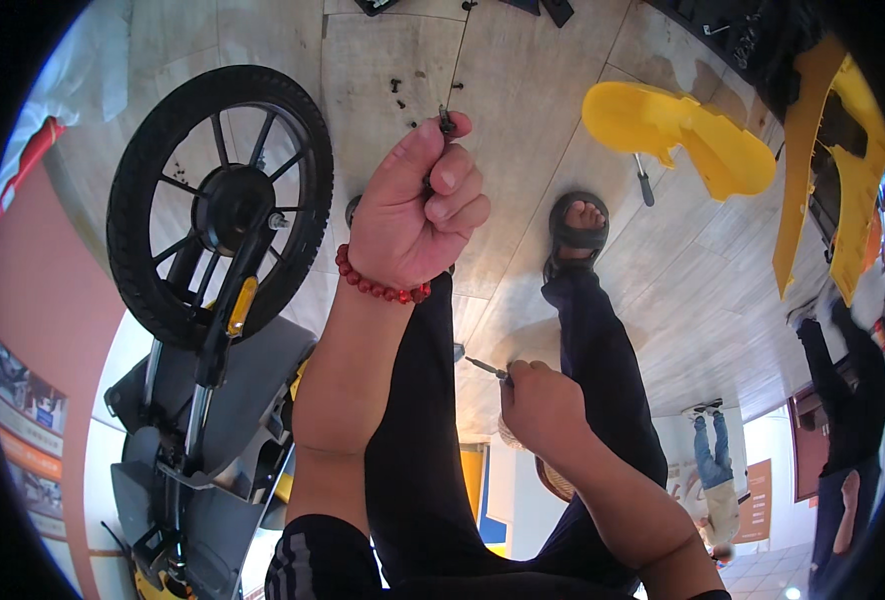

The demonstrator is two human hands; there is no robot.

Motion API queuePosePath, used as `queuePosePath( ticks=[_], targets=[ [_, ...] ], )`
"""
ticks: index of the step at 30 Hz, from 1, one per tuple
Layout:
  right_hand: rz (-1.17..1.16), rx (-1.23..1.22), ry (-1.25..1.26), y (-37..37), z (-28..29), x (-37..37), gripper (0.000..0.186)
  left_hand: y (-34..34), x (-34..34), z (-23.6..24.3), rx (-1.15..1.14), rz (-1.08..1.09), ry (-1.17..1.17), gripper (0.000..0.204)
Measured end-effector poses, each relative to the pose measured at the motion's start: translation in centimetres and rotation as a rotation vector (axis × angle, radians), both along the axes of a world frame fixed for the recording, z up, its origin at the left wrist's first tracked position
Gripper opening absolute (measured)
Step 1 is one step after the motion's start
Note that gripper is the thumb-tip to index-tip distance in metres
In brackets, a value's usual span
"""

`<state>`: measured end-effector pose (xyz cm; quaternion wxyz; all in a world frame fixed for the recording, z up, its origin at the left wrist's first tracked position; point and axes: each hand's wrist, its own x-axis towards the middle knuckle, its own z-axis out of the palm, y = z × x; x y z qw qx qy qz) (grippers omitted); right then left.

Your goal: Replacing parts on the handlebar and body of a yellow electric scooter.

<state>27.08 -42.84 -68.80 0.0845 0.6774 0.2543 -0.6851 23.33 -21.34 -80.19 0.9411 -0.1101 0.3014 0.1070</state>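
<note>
1. The left hand (413,205) is curled up, pinching a small dark part (447,122) over the floor (513,100); its shape is hard to see.
2. The right hand (545,405) is wrapped around a screwdriver (487,368), hiding its handle.

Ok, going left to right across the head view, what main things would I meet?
Black spoked wheel → left hand → right hand → curved yellow shell → long yellow panel.

Two screwdrivers (486,366), one spoked wheel (231,208), one bracelet (381,289), two bystanders (720,500)
</note>
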Motion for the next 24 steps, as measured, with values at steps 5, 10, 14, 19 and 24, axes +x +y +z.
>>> queuePosePath(
  ticks=[5, 10, 14, 19, 24],
  targets=[
    [0.015, 0.002, 0.004, -0.2, 0.2, -0.2, 0.017, -0.2, 0.3, 1.2, 0.002, -0.003, -0.051, 0.027],
    [0.013, 0.011, 0.000, -0.7, 0.3, -0.4, 0.017, -0.4, 0.3, 2.7, 0.049, 0.002, -0.041, 0.026],
    [-0.002, 0.040, -0.009, -1.4, 0.4, -0.6, 0.017, -0.6, 0.4, 3.6, 0.058, 0.009, -0.067, 0.026],
    [-0.022, 0.066, -0.011, -2.1, 0.5, -1.0, 0.016, -1.0, 0.6, 4.4, 0.060, 0.015, -0.114, 0.028],
    [-0.030, 0.062, -0.012, -2.5, 0.6, -1.0, 0.015, -1.2, 1.0, 4.5, 0.057, 0.007, -0.156, 0.028]
  ],
)
